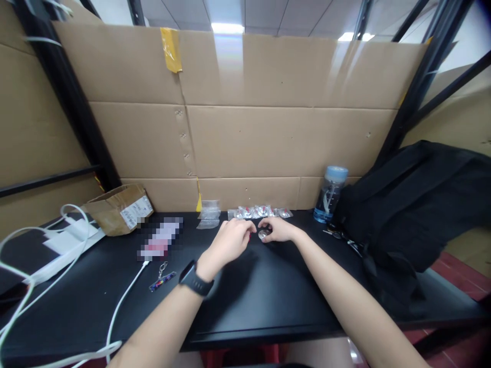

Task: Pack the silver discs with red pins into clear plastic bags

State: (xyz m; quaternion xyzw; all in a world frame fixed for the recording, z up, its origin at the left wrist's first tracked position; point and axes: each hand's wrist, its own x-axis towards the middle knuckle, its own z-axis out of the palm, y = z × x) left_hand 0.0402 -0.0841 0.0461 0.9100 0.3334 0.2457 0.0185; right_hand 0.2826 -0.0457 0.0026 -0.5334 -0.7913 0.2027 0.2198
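Above the middle of the black table, my left hand (232,239), with a dark watch on its wrist, is closed in a pinch. A bit of red shows at its fingertips; most of the piece is hidden. Close by on the right, my right hand (279,230) has its thumb and fingers curled around a small round silvery piece (263,234). The two hands are slightly apart. Behind them lies a row of small clear bags (263,210) with silvery and red pieces inside. A stack of clear plastic bags (209,213) sits left of that row.
A blue-lidded water bottle (332,194) and black backpack (418,204) stand right. To the left are a blurred-out phone (161,237) on a white cable, a keychain (162,280), a cardboard box (120,209) and a power strip (65,253). Cardboard (245,138) walls the back.
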